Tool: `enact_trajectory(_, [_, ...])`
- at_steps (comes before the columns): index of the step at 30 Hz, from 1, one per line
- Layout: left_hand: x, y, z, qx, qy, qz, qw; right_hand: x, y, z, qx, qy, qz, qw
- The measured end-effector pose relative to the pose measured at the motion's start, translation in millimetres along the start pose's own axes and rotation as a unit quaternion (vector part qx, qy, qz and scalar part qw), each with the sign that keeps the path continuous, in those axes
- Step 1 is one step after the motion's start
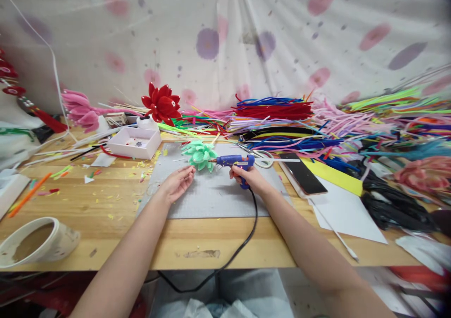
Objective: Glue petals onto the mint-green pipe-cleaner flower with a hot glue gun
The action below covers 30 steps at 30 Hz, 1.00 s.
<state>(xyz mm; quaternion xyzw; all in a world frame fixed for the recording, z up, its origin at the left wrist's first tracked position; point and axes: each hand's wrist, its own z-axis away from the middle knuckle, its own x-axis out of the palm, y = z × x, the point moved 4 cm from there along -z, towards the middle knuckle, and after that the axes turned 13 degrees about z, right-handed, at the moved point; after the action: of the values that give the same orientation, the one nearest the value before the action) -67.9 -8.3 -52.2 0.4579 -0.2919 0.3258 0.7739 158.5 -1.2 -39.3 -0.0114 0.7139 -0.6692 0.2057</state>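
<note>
A mint-green flower (199, 154) with pointed petals is over the grey cutting mat (211, 200). At its lower left edge, my left hand (179, 183) has its fingers curled together and pinches the flower; the exact grip point is partly hidden. My right hand (249, 176) is wrapped round the handle of a blue glue gun (230, 160). The gun's nozzle points left and reaches the flower's right-hand petals. A pale glue stick (278, 160) sticks out behind the gun. From its handle a black cord (254, 224) loops down over the table edge.
Bundles of coloured pipe cleaners (275, 111) line the back. A red flower (161, 104) stands behind a white box (134, 142). Scissors (263, 161) lie behind the gun; a phone (305, 174) is on the right. A cup (38, 240) sits at the front left edge.
</note>
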Motion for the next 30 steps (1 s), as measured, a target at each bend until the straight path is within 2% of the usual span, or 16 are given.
enact_trajectory(3, [0.8, -0.1, 0.3, -0.002, 0.004, 0.01, 1.0, 6.8, -1.7, 0.0, 0.005, -0.03, 0.029, 0.999])
enact_trajectory(18, [1.9, -1.7, -1.1, -0.047, -0.003, 0.062, 0.997, 13.6, -11.8, -9.0, 0.012, -0.06, 0.07, 0.996])
enact_trajectory(25, [0.5, -3.4, -1.8, -0.073, -0.014, 0.065, 0.995, 25.1, -1.9, -17.8, -0.016, -0.013, 0.006, 1.0])
enact_trajectory(30, [2.2, -4.9, -0.5, -0.062, -0.031, 0.054, 0.996, 23.9, 2.9, -14.7, -0.025, 0.007, 0.015, 1.0])
